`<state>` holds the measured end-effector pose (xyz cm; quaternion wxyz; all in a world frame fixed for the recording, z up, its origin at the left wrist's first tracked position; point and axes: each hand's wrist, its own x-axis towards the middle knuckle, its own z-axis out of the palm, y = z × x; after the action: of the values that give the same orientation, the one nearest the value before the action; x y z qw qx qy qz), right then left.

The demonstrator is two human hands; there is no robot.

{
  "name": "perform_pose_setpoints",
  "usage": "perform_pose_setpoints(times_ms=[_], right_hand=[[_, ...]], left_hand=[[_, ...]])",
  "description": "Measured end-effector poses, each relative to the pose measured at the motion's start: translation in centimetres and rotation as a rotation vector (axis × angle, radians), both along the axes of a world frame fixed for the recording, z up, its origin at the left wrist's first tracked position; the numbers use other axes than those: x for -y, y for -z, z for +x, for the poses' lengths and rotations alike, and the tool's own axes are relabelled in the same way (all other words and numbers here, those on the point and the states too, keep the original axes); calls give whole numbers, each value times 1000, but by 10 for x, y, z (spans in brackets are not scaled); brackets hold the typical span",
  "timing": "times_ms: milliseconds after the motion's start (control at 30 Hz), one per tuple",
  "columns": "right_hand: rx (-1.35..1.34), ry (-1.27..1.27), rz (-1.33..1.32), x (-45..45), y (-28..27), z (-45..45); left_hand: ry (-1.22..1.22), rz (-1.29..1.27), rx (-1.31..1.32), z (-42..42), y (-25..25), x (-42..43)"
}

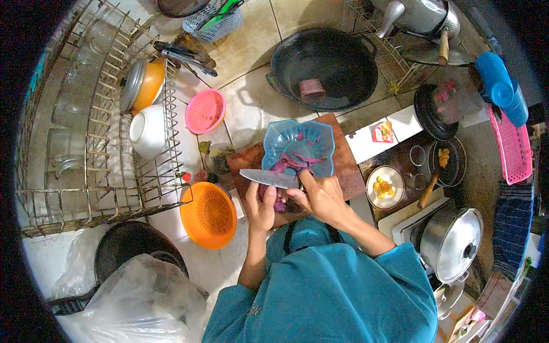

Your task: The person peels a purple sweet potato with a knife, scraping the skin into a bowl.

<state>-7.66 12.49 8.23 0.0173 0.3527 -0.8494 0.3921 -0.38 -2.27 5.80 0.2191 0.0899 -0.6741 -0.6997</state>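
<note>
A knife [266,178] with a wide blade points left over the near edge of a blue, clear bowl [314,136]. My right hand [323,197] is closed on the knife at its right end. My left hand [260,208] is closed round a purple vegetable [279,204], just below the blade; part of the vegetable is hidden by the fingers. Purple pieces [303,160] lie in the bowl, which stands on a brown wooden board [345,154].
An orange basket [209,215] and a pink basket [205,111] stand left of the board. A black wok [324,63] is behind it. At the right are a plate [385,187] with yellow food, a pan [456,162] and a lidded pot [452,246]. A wire rack [91,215] fills the left.
</note>
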Motion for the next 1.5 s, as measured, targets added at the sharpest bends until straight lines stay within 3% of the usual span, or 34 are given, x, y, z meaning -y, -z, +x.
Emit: perform_pose_setpoints(times_ms=[133, 433, 533, 833, 1067, 1167, 1367, 1500], right_hand=[[15, 47, 4, 1, 1, 0], [57, 52, 58, 2, -1, 1], [90, 43, 67, 1, -1, 1], [276, 145, 79, -21, 43, -19], [324, 69, 14, -33, 14, -10], [299, 0, 7, -30, -4, -4], [229, -70, 37, -27, -6, 1], [226, -87, 49, -26, -7, 1]], left_hand=[[88, 118, 69, 1, -2, -4], [-22, -142, 29, -3, -1, -9], [44, -35, 144, 3, -9, -8], [189, 162, -16, 14, -18, -6], [182, -28, 158, 11, -13, 4], [194, -241, 172, 12, -4, 9], [240, -532, 142, 8, -33, 11], [277, -483, 171, 11, -27, 15]])
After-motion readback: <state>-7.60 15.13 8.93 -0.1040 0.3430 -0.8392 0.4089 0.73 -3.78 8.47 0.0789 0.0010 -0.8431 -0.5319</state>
